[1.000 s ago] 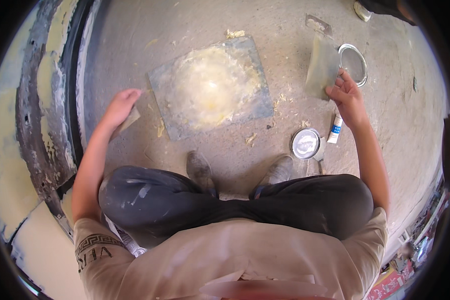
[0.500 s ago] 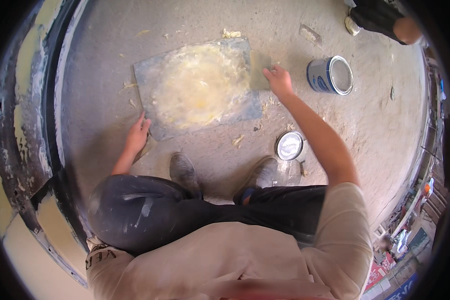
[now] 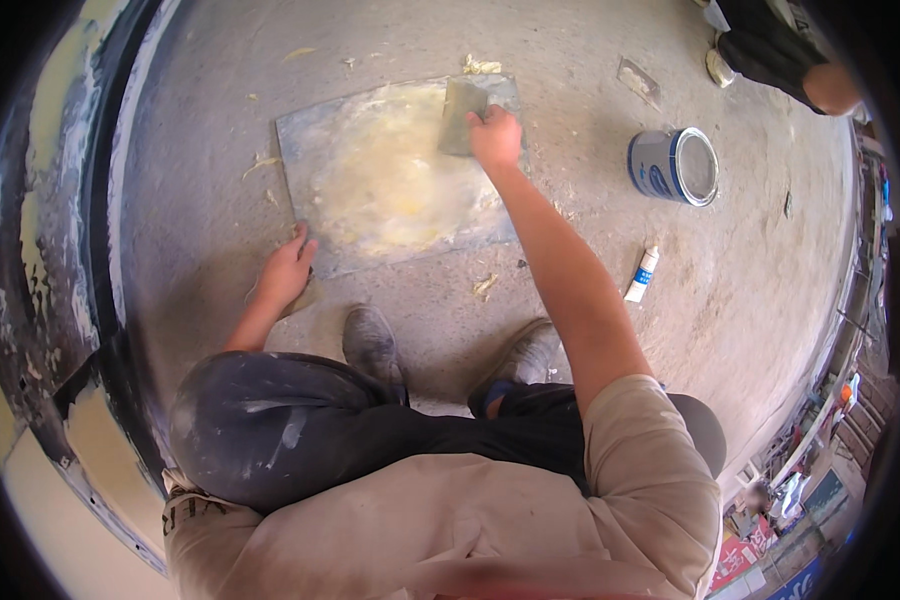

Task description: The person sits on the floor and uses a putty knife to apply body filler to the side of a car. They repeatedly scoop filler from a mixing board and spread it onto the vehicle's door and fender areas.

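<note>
On the floor before my feet lies a flat grey board (image 3: 370, 180), smeared with pale yellow putty over most of its face. My right hand (image 3: 496, 137) is closed on a flat, greyish-green scraper (image 3: 461, 115), whose blade lies on the board's upper right part. At the board's lower left corner my left hand (image 3: 288, 268) is closed on the edge, index finger stretched along it. A tan, flat piece (image 3: 305, 297) shows beneath that palm; I cannot tell what it is.
Right of the board stands an open putty can (image 3: 670, 165), with a white and blue tube (image 3: 644, 273) nearer me. A flat plate (image 3: 640, 82) lies farther off. Another person's leg (image 3: 770, 50) is at the upper right. Putty scraps (image 3: 482, 65) dot the floor. A patched panel (image 3: 60, 250) stands at left.
My right hand has carried the scraper left, from the board's right edge onto its face. The arm now hides the round lid, and the tube has come into sight. My left hand stays put.
</note>
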`<action>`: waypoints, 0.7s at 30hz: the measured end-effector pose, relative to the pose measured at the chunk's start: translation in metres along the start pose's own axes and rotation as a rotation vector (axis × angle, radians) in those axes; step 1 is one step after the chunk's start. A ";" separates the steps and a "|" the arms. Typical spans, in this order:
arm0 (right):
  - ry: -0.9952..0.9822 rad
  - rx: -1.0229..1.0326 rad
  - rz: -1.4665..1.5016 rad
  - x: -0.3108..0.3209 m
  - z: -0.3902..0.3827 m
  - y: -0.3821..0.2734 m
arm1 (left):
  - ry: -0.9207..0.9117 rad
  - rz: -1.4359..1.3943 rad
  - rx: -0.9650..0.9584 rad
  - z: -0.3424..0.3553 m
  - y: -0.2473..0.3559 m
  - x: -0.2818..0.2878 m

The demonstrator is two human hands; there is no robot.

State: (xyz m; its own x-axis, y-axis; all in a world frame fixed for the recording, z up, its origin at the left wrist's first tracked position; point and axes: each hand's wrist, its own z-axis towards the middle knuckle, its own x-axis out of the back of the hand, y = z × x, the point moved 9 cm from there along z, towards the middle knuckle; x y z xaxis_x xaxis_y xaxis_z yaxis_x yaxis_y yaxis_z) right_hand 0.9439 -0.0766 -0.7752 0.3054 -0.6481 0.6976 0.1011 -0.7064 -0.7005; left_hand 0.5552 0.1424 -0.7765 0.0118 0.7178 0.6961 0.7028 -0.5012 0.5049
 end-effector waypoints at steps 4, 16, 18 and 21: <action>0.020 0.001 -0.006 -0.011 -0.009 -0.002 | -0.014 -0.039 0.033 0.006 -0.006 0.001; -0.512 0.354 0.043 -0.126 -0.080 -0.090 | 0.084 -0.168 0.018 -0.001 -0.005 0.014; -0.840 0.523 0.035 -0.144 -0.127 -0.111 | 0.232 -0.215 0.038 -0.001 -0.032 0.023; -0.732 0.275 0.265 -0.101 -0.140 -0.109 | 0.442 -0.255 0.093 0.001 -0.057 0.042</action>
State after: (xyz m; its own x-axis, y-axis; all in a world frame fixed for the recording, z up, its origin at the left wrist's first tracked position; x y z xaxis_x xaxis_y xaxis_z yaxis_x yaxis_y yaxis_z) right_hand 0.7698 0.0265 -0.7485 0.8818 -0.3669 0.2965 0.1382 -0.4001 -0.9060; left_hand 0.5159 0.2020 -0.7763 -0.4559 0.5283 0.7163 0.7046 -0.2774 0.6531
